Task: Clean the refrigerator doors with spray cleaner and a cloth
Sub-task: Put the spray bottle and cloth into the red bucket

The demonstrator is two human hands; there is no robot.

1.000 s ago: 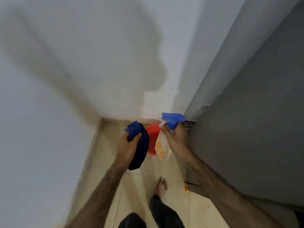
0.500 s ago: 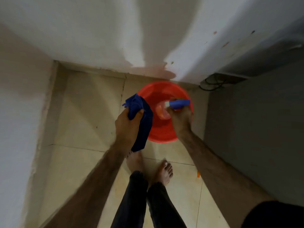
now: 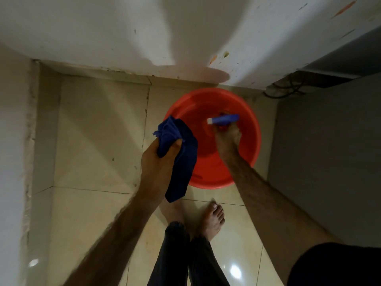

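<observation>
Spray cleaner (image 3: 223, 119) sits in the right hand (image 3: 226, 137), whose grip is closed round its neck, held down inside the red basin (image 3: 252, 129) on the floor by the wall's foot; the left hand (image 3: 158, 159) is clenched on the blue cloth (image 3: 181, 162) at the basin's near-left rim. Judging by this, cleaning is ending or pausing; next comes releasing the bottle upright.
</observation>
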